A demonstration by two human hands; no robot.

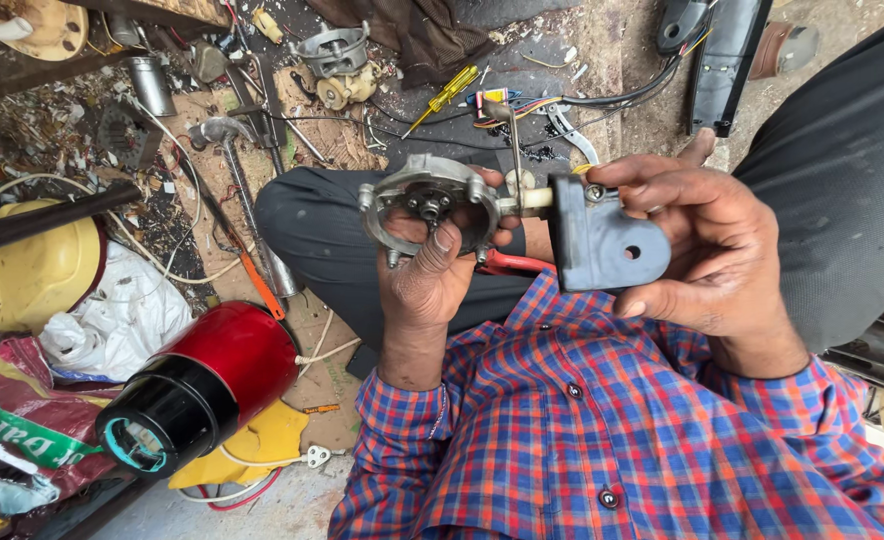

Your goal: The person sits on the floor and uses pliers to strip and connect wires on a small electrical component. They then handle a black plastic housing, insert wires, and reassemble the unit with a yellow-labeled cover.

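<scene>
My left hand (430, 282) grips a round grey metal bracket (424, 202) with mounting lugs, thumb pressed across its open middle. A short white shaft joins it to a dark grey plastic housing (602, 240) with a small hole, and my right hand (692, 250) is wrapped around that housing. Both parts are held together above my lap, over my dark trousers (312, 235). A thin metal rod (514, 150) sticks up between the two parts. My sleeves are red and blue plaid.
A red and black cylinder (207, 385) lies on the ground at lower left beside a yellow casing (27, 275) and crumpled bags. A hammer (227, 140), a yellow-handled screwdriver (447, 95), another metal bracket (334, 52), coloured wires and scraps litter the ground ahead.
</scene>
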